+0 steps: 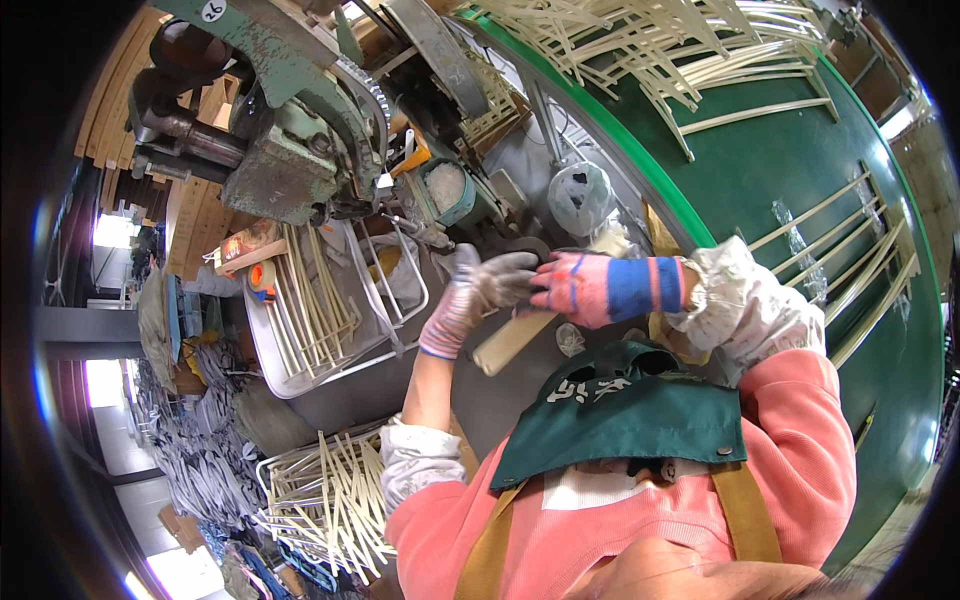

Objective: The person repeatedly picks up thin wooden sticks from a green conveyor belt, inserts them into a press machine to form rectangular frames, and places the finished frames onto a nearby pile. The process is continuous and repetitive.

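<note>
— Gloves on both hands, right? What are they doing?

— Yes. The left hand [478,290], in a grey knit glove with a pink cuff, is raised in front of the chest with its fingers curled toward the right hand [585,285], which wears a pink glove with a blue band. The two meet fingertip to fingertip over the upper end of a pale flat stick [510,342].

— Are they clamped on the stick?

— The right fingers seem folded over its top end, though the glove hides the contact, so I cannot tell how firm the hold is. The left fingers are bent together and touch the right glove; whether they pinch the stick I cannot tell.

— Where does the stick lie?

— It slants down and to the left from the hands, above the grey workbench [400,390], just in front of the green apron [620,410].

— What's around?

— A metal tray [262,352] of similar pale strips sits to the left, under a green machine [290,150]. A wire basket [325,490] of more strips lies lower left. To the right, a big green table [790,160] carries scattered pale strips [640,40].
</note>
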The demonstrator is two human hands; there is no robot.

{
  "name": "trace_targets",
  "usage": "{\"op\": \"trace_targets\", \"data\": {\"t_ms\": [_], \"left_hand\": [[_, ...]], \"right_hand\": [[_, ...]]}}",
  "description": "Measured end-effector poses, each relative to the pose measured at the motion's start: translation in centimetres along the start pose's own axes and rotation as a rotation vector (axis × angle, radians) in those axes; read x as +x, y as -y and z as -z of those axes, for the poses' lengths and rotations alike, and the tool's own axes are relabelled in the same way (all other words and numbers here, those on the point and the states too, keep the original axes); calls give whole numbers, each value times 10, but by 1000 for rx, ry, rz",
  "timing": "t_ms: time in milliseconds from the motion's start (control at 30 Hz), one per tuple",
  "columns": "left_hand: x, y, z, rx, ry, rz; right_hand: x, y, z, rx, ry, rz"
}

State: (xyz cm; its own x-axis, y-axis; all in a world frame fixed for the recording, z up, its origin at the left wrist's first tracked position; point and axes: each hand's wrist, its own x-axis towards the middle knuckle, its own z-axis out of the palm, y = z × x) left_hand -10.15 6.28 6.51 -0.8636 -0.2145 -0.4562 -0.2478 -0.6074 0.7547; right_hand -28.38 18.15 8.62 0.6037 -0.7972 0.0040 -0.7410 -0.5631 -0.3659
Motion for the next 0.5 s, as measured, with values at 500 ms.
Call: {"op": "trace_targets", "data": {"t_ms": [500], "left_hand": [[-164, -63, -69, -288, -39, -507]], "right_hand": [[-63, -229, -360, 284, -616, -1465]]}}
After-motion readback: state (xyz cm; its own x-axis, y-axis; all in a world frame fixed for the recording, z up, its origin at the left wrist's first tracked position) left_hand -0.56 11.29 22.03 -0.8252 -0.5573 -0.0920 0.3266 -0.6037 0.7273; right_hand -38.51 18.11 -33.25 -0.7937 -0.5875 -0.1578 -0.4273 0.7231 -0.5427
